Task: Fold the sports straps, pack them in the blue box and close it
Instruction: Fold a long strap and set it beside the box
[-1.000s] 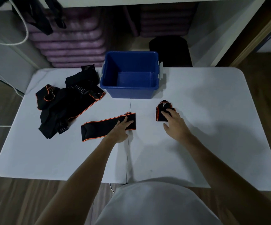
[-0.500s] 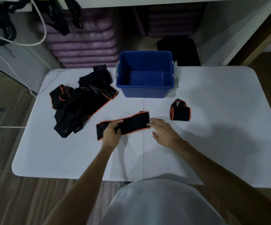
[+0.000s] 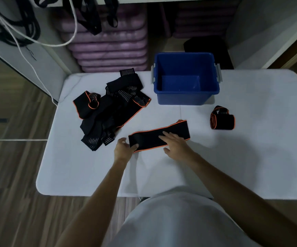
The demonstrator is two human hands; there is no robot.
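Our left hand (image 3: 125, 148) pinching the strap (image 3: 159, 135) end at centre frame, right hand (image 3: 175, 144) flat on it covering its middle, worktop (image 3: 251, 157) cut off right, box (image 3: 186, 97) lid unseen

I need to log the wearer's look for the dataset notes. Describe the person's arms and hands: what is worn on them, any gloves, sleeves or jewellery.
Both forearms are bare as far up as the frame shows; no sleeve reaches them. The left hand and the right hand have no gloves, and no ring, watch or wristband shows. No cables or markings are on either arm. At the bottom edge the person wears a light grey top.
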